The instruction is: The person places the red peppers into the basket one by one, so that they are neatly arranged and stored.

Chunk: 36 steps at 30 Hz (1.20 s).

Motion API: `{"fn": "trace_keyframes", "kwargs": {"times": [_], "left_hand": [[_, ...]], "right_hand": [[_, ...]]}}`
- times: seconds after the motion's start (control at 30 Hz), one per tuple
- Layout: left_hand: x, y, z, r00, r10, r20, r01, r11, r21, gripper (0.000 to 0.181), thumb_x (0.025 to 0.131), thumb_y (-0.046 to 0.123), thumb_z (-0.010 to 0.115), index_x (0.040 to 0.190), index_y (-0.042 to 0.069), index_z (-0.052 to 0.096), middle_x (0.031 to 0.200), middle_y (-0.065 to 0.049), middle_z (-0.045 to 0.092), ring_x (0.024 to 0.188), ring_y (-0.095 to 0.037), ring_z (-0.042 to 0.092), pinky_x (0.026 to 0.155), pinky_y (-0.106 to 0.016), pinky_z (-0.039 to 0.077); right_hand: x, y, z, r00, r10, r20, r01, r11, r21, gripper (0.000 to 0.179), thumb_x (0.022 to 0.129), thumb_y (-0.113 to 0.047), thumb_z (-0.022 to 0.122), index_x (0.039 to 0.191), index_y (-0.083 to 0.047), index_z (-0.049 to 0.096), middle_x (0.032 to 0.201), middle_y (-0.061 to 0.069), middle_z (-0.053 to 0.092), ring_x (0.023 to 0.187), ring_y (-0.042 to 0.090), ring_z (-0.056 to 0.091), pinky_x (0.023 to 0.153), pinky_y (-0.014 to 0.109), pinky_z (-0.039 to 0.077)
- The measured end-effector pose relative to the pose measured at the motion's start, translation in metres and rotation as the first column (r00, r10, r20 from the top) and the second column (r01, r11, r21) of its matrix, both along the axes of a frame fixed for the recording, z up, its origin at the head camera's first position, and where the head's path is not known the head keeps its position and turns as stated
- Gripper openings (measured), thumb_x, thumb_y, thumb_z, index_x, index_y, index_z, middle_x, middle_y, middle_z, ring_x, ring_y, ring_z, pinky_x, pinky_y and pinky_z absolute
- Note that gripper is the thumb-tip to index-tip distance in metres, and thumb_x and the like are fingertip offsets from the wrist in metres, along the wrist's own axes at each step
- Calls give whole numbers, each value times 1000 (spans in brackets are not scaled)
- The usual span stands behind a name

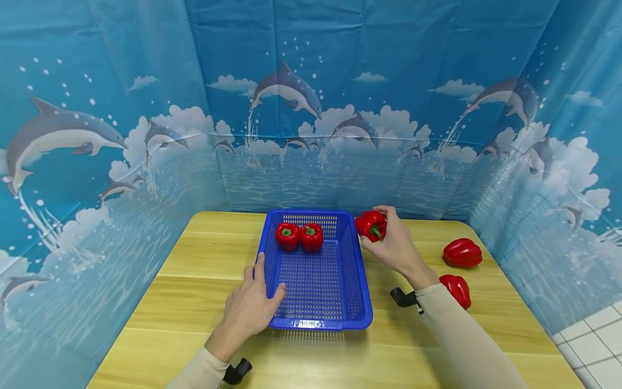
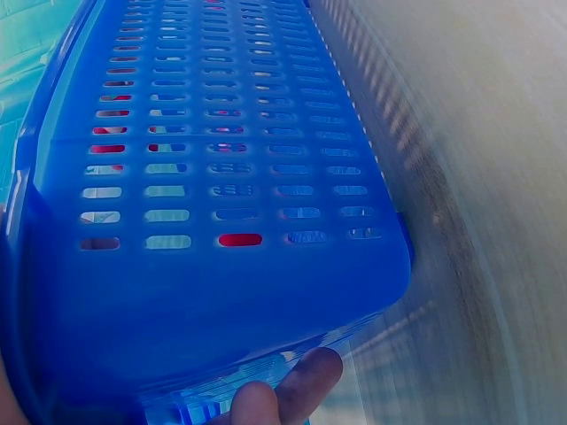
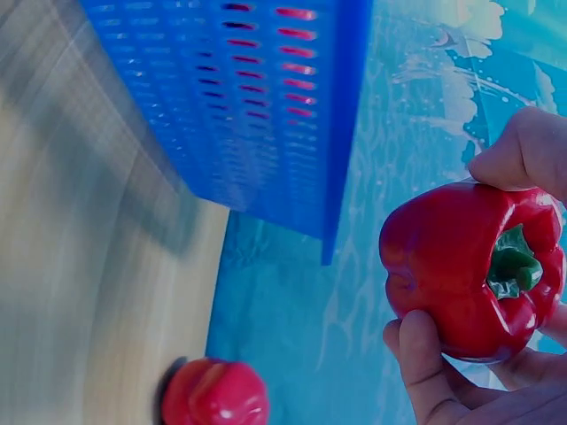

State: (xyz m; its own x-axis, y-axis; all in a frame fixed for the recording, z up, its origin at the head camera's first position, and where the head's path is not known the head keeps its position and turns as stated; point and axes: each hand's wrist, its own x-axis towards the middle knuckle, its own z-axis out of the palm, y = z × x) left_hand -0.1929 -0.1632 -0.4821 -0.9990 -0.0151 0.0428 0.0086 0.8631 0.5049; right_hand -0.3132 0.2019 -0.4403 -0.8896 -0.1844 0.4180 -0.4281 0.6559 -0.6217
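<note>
A blue plastic basket (image 1: 311,324) with slotted walls stands in the middle of the table. My left hand (image 1: 255,300) grips its near left corner, thumb over the inside; two fingertips (image 2: 310,382) show at the basket's lower edge in the left wrist view. Beyond the basket's right rim, my right hand (image 1: 394,243) holds a glossy red bell pepper (image 3: 443,266) between thumb and fingers, green stem towards me. Inside the basket, at its far end, a red bell pepper (image 1: 288,237) and another bell pepper (image 1: 311,239) sit side by side, stems up.
On the right of the wooden table (image 1: 194,302) lies a red bell pepper (image 1: 462,253). A nearer bell pepper (image 1: 457,290) is partly hidden by my right forearm. A blue dolphin-print curtain (image 1: 291,178) hangs along the table's back and sides.
</note>
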Motion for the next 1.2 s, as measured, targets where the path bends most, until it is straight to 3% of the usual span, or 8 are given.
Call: {"fn": "trace_keyframes", "kwargs": {"times": [0.37, 0.63, 1.2], "left_hand": [[-1, 1, 1, 1000, 0, -1, 0, 1000, -16, 104, 112, 55, 69, 188, 10, 15, 172, -31, 51, 79, -35, 71, 67, -50, 66], [0, 0, 1, 1000, -5, 2, 5, 1000, -2, 103, 112, 55, 68, 188, 10, 15, 172, -31, 50, 72, -29, 65, 58, -39, 56], [0, 0, 0, 1000, 3, -1, -3, 1000, -1, 102, 112, 53, 68, 189, 11, 14, 170, -30, 52, 67, -27, 60, 55, -37, 50]], "right_hand": [[2, -18, 20, 998, 54, -20, -53, 998, 41, 79, 99, -21, 87, 166, -7, 47, 146, 19, 69, 117, 37, 76, 90, 57, 72], [0, -34, 29, 996, 91, -27, -89, 995, 55, 77, 100, -25, 87, 165, -8, 50, 144, 15, 71, 115, 32, 76, 89, 52, 71], [-13, -78, 35, 985, 170, -2, -170, 985, 29, 78, 99, -24, 89, 166, -12, 51, 149, 11, 71, 125, 32, 77, 100, 54, 72]]}}
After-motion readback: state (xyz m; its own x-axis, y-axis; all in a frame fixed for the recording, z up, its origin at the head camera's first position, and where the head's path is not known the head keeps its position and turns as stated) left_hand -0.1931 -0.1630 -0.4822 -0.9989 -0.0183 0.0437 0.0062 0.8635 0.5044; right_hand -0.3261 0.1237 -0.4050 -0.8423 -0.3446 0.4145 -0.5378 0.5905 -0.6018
